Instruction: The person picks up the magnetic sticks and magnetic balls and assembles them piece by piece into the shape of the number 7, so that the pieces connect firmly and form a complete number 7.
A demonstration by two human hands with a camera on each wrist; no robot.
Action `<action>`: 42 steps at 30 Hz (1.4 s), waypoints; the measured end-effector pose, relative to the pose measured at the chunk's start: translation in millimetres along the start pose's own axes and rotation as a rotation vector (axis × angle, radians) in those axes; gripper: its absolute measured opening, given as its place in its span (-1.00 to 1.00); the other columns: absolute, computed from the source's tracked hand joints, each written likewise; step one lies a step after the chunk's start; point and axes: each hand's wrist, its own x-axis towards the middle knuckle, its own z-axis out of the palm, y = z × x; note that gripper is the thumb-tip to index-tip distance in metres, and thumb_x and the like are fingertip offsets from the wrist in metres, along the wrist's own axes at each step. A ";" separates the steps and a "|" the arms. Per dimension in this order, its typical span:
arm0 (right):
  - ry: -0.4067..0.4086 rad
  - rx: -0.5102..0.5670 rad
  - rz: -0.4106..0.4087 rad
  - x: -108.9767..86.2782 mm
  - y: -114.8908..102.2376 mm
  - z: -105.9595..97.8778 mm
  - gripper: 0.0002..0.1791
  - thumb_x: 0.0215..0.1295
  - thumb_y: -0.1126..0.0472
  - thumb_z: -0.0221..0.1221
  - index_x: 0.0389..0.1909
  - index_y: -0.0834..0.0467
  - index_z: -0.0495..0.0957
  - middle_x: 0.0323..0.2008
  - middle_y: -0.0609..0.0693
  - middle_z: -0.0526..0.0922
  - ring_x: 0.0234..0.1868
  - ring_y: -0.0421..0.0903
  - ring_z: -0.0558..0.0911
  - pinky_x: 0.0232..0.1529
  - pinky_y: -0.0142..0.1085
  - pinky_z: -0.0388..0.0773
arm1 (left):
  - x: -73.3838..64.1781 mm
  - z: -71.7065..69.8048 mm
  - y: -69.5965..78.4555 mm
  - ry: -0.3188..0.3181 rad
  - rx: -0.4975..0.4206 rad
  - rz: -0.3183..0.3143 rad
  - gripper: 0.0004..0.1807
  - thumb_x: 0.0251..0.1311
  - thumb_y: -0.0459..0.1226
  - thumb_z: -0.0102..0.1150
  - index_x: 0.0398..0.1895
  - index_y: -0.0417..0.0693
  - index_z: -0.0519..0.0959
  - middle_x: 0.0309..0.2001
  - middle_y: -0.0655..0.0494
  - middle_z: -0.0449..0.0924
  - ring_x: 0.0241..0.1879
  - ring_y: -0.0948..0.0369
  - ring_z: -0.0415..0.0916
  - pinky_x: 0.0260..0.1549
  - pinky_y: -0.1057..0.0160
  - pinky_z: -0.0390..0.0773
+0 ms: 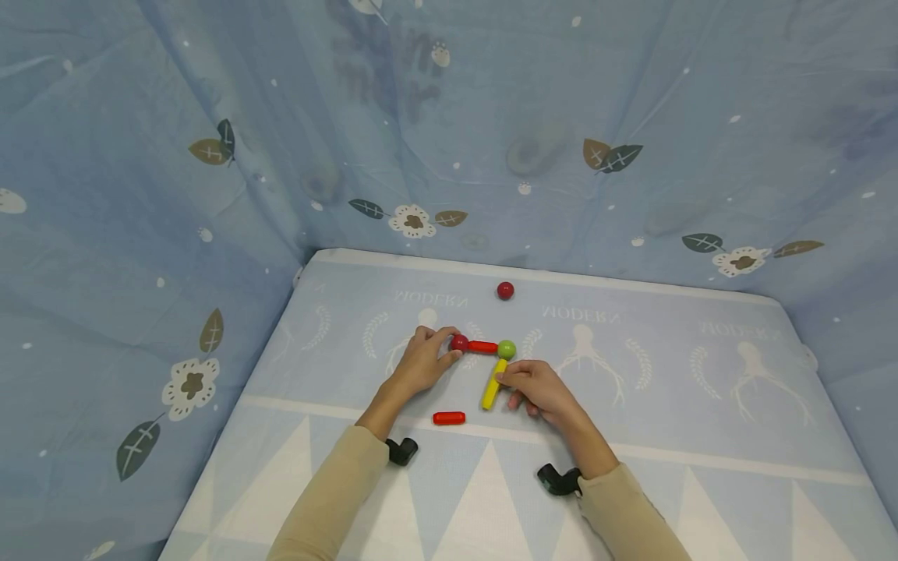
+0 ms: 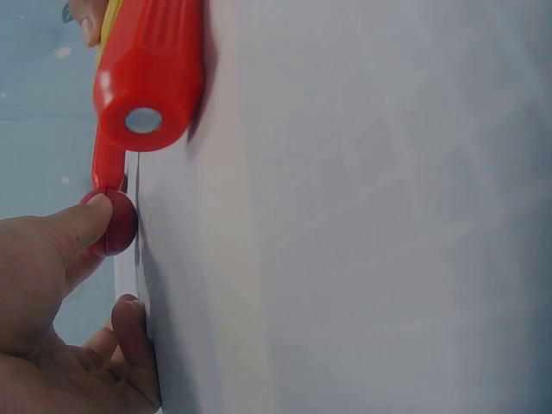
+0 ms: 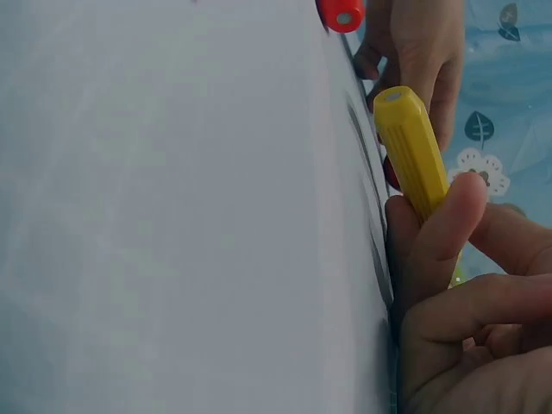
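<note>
My left hand (image 1: 422,362) pinches a dark red ball (image 2: 122,224) between thumb and fingers. From that ball a red magnetic rod (image 1: 482,347) runs right to a green ball (image 1: 507,350). My right hand (image 1: 542,389) pinches a yellow magnetic rod (image 3: 412,151) with thumb and fingers, its upper end right at the green ball in the head view. A second red rod (image 1: 449,418) lies on the table nearer to me, between the forearms; its round metal end faces the left wrist view.
Another dark red ball (image 1: 505,291) sits farther back, close to the table's rear edge. The table (image 1: 666,405) has a pale printed cover, and patterned blue cloth (image 1: 491,117) hangs behind it and along the sides. Black wrist devices (image 1: 559,479) stick out by both cuffs.
</note>
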 end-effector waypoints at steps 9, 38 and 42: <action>0.024 0.001 -0.009 6.5 -1.2 1.3 -0.72 0.31 0.11 0.34 -0.27 0.29 0.63 -0.56 0.11 0.63 -0.78 -0.16 0.45 -0.77 -0.41 0.25 | -0.3 -0.7 0.6 -0.006 -0.002 -0.009 -0.51 0.36 -0.02 0.23 0.33 0.20 0.47 0.10 -0.12 0.33 0.02 -0.01 0.36 -0.01 0.01 0.47; -0.021 0.055 -0.005 9.8 0.1 -1.8 -0.64 0.31 0.10 0.34 -0.14 0.36 0.64 -0.36 0.14 0.72 -0.57 -0.07 0.71 -0.70 -0.39 0.46 | -2.6 -0.2 2.3 0.000 0.006 -0.005 -0.41 0.38 -0.03 0.21 0.44 0.14 0.36 0.14 -0.16 0.32 0.05 -0.02 0.36 0.02 0.02 0.48; -0.020 0.059 -0.003 9.6 -0.1 -1.2 -0.65 0.30 0.10 0.35 -0.16 0.35 0.65 -0.36 0.15 0.72 -0.57 -0.06 0.71 -0.70 -0.39 0.46 | -9.5 -3.4 4.4 0.007 -0.008 -0.004 -0.26 0.37 -0.02 0.22 0.52 0.01 0.20 0.16 -0.19 0.33 0.01 0.00 0.38 0.02 0.02 0.51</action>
